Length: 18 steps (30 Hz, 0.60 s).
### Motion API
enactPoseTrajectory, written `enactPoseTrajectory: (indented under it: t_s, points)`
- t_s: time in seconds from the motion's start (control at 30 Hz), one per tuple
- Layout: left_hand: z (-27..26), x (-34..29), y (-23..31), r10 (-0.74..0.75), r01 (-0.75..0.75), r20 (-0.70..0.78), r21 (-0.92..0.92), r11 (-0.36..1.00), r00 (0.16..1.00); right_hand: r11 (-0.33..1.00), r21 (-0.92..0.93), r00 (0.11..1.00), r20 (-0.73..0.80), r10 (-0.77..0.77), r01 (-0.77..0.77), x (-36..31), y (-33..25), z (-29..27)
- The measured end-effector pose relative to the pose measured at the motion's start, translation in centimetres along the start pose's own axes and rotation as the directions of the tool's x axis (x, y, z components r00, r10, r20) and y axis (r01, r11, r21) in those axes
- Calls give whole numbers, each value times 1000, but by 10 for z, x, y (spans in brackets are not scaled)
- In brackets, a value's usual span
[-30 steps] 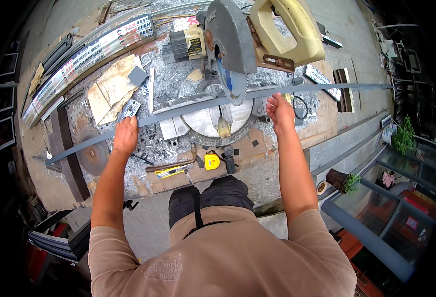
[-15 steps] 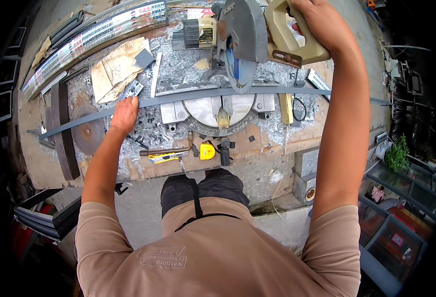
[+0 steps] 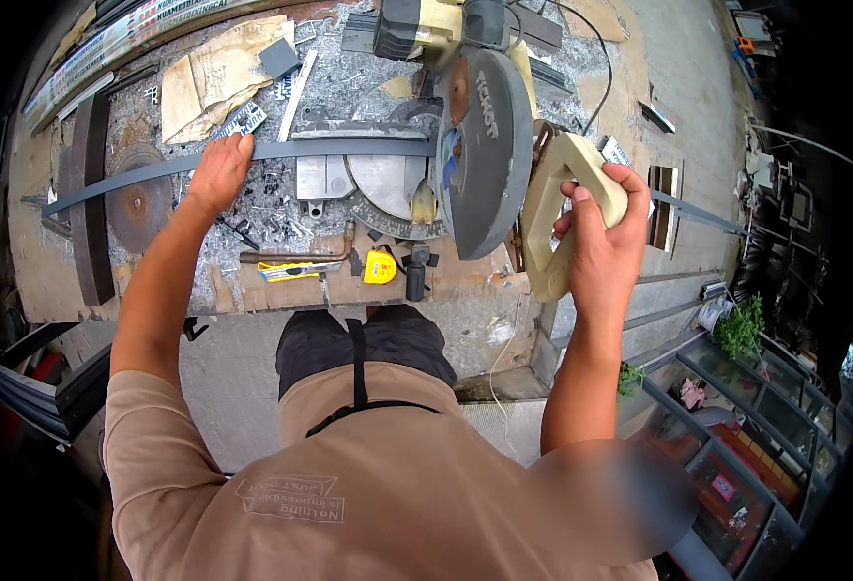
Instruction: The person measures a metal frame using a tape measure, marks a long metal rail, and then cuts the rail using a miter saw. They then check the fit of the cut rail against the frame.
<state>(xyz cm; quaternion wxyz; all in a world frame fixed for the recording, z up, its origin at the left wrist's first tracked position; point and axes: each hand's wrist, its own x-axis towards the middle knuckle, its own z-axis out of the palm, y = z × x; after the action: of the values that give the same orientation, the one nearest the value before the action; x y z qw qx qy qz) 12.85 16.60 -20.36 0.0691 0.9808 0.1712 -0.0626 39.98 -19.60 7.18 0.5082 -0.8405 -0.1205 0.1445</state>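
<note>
My left hand (image 3: 220,174) is closed on a long grey metal strip (image 3: 325,148), left of the mitre saw. The strip runs across the bench along the saw's fence, over the round silver saw table (image 3: 378,182), and reappears at the far right. My right hand (image 3: 606,237) is wrapped round the saw's beige loop handle (image 3: 554,276). The saw head is lowered, with its dark grey blade guard (image 3: 494,160) in front of the strip. That guard hides most of the blade and the spot where blade and strip meet.
On the bench's near edge lie a yellow tape measure (image 3: 380,266), a yellow utility knife (image 3: 296,270), a socket wrench (image 3: 281,258) and a black tool (image 3: 416,273). Far left are a loose saw disc (image 3: 138,203), a brown bar (image 3: 88,208), crumpled paper (image 3: 215,82) and wrapped profiles (image 3: 121,48).
My right hand has pulled the saw head down from its raised position onto the strip's line. My left hand stays on the strip. The whole view has shifted a little.
</note>
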Motion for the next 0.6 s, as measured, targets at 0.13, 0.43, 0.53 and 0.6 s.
enactPoseTrajectory:
  t_s: [0.13, 0.43, 0.53, 0.6]
  points:
    - [3, 0, -2, -12, 12, 25, 6, 1000, 1000, 1000, -20, 999, -47, -12, 11, -18, 19, 4]
    - [5, 2, -1, -26, 25, 22, 17, 1000, 999, 998, 36, 997, -70, -41, 44, -37, 58, 6]
    - [4, 1, -1, -33, 33, 31, 19, 999, 999, 998, 43, 997, -64, -38, 41, -37, 56, 7]
    - [3, 1, 0, -35, 34, 35, 11, 999, 999, 999, 27, 997, -59, -40, 42, -37, 55, 6]
